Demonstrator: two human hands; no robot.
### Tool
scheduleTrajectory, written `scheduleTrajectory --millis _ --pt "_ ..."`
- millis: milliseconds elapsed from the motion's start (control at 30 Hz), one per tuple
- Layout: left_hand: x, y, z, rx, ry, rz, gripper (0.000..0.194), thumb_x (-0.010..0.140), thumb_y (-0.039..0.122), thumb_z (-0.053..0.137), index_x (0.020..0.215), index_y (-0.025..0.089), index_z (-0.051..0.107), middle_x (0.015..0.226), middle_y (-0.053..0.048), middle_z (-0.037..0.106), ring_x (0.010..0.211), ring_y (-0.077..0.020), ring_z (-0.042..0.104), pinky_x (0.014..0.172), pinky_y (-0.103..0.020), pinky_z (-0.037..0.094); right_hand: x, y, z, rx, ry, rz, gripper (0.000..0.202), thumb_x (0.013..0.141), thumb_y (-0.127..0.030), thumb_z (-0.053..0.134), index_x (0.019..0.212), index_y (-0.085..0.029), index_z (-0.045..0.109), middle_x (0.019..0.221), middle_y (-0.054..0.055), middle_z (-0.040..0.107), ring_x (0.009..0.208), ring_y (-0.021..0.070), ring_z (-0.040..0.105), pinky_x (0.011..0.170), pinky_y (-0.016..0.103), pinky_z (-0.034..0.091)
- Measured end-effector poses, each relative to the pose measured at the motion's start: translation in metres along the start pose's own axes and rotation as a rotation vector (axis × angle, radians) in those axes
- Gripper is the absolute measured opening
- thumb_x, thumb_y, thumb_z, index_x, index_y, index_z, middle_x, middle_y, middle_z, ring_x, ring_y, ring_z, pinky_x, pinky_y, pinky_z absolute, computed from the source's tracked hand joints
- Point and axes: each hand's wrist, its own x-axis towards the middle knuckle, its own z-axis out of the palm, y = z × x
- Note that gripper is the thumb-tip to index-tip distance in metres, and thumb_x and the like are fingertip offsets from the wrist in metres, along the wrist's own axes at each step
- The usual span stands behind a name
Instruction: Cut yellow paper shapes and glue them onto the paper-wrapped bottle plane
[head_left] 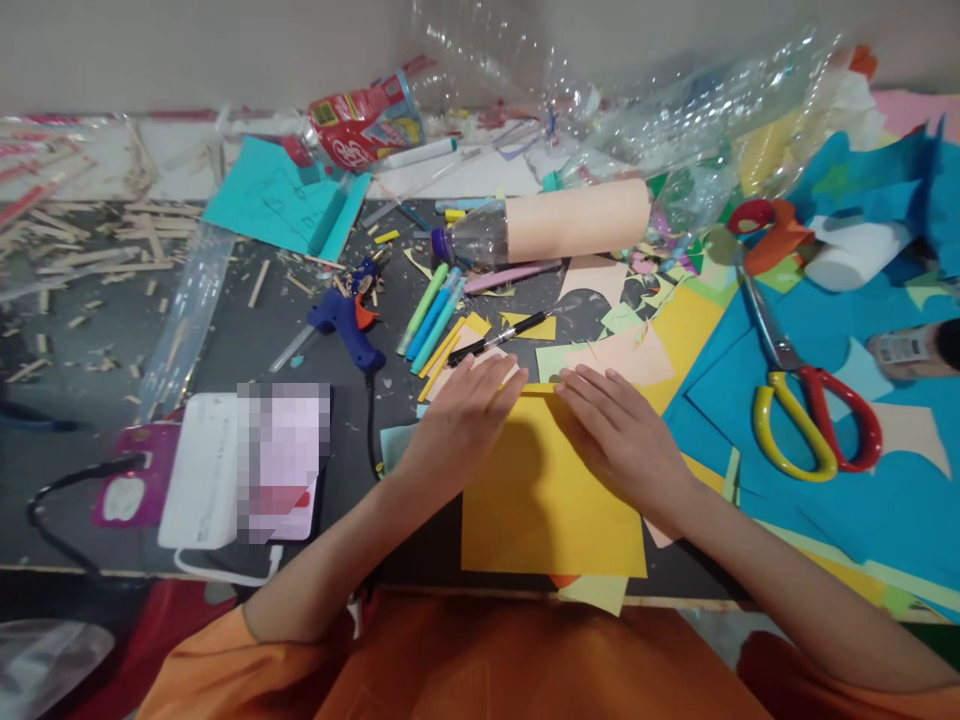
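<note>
Yellow paper: left hand, right hand palm-down.

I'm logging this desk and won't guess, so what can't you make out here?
All in the head view:
Phone screen: masked by pixelation.
Palms of the left hand and right hand: hidden behind the hands' backs, over the yellow paper.
Small bottle: cut off by the right edge; its label is blurred.
Marks on the turquoise sheet: too faint to read.

Head view, forward and down
I look close over the flat dark-grey tabletop; plain grey wall at frame top.
</note>
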Motion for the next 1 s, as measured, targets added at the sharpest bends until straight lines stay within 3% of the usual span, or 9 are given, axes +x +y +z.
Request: scheduleTrajectory --millis 167,267,400,567,700,833,1000 --pt "-0.024 0.027 0.008 0.043 0.004 0.059 0.042 0.096 0.011 0.043 0.136 0.007 0.050 0.139 -0.016 0.059 0.136 -0.0240 0.050 0.113 -0.038 0.040 -0.006 -0.004 0.000 0.016 -0.023 -0.034 0.036 0.093 -0.009 0.052 0.129 -0.009 0.055 0.127 0.018 0.069 0.122 0.0281 0.063 0.099 0.043 0.053" --pt "-0.035 0.035 0.014 0.018 -0.056 0.061 0.048 0.099 0.028 0.042 0.144 0.012 0.044 0.147 -0.014 0.052 0.142 -0.0252 0.043 0.117 -0.041 0.034 -0.008 -0.007 -0.001 0.016 -0.063 -0.031 0.040 0.096 -0.021 0.051 0.134 -0.009 0.051 0.131 0.019 0.067 0.124 0.0283 0.061 0.101 0.044 0.051" --pt "-0.038 0.032 0.019 0.018 -0.079 0.072 0.051 0.100 0.037 0.042 0.145 0.016 0.044 0.149 -0.012 0.051 0.142 -0.0244 0.042 0.117 -0.040 0.031 -0.009 -0.007 0.000 -0.010 -0.145 -0.028 0.050 0.101 -0.036 0.040 0.143 -0.008 0.042 0.138 0.020 0.061 0.129 0.0281 0.057 0.106 0.045 0.047" --pt "-0.024 0.021 0.017 0.038 -0.068 0.077 0.049 0.099 0.034 0.045 0.143 0.013 0.046 0.151 -0.014 0.048 0.141 -0.0259 0.042 0.115 -0.041 0.031 -0.005 0.001 0.006 -0.012 -0.195 0.026 0.062 0.102 -0.038 0.038 0.156 -0.012 0.022 0.150 0.016 0.050 0.141 0.0263 0.045 0.114 0.047 0.038" --pt "-0.019 0.023 0.018 0.020 -0.078 0.029 0.048 0.099 0.033 0.043 0.143 0.014 0.047 0.152 -0.013 0.047 0.137 -0.0246 0.046 0.105 -0.037 0.039 -0.004 0.005 0.008 -0.053 -0.187 0.014 0.056 0.102 -0.037 0.037 0.151 -0.010 0.033 0.148 0.016 0.053 0.138 0.0264 0.048 0.113 0.046 0.040" --pt "-0.021 0.027 0.023 -0.002 -0.060 0.024 0.048 0.098 0.030 0.042 0.143 0.014 0.047 0.147 -0.013 0.052 0.139 -0.0282 0.043 0.113 -0.045 0.032 -0.006 0.005 0.008 -0.055 -0.138 -0.013 0.046 0.102 -0.034 0.038 0.139 -0.010 0.050 0.140 0.017 0.060 0.133 0.0261 0.054 0.110 0.045 0.044" --pt "-0.021 0.027 0.024 -0.053 -0.081 0.051 0.047 0.097 0.025 0.044 0.141 0.010 0.047 0.144 -0.018 0.053 0.139 -0.0314 0.043 0.112 -0.044 0.036 -0.007 0.004 0.008 0.003 -0.081 -0.031 0.041 0.099 -0.028 0.047 0.137 -0.013 0.053 0.136 0.016 0.064 0.131 0.0258 0.056 0.110 0.047 0.045"
